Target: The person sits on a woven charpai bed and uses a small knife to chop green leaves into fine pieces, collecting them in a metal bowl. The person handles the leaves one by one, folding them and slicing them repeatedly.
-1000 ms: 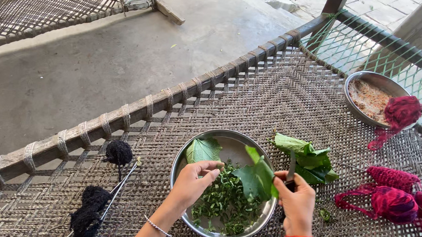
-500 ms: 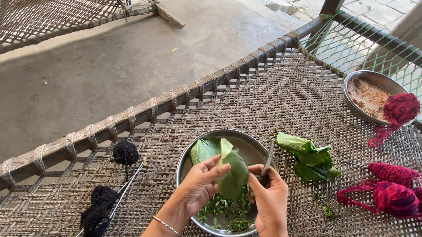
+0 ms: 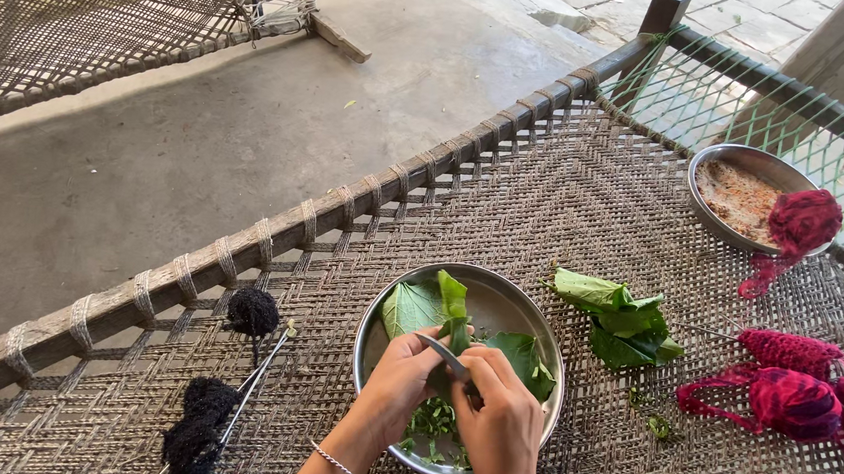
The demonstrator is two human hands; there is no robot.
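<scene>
Together, both hands grip a rolled leaf and knife over the bowl.

Soft, even daylight falls over my hands; shadows are faint, the brightest patch on the far-right paving. The steel bowl shows mild sheen (no harsh glare). Focus stays sharp, edges slightly bowed.

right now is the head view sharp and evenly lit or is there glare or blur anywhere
Head view: soft, even daylight, no hard shadows; mild sheen on the steel bowl rim, no blown glare; hands, knife and leaves are sharp; the bed frame looks slightly bowed, wide-lens distortion near the edges.
</scene>
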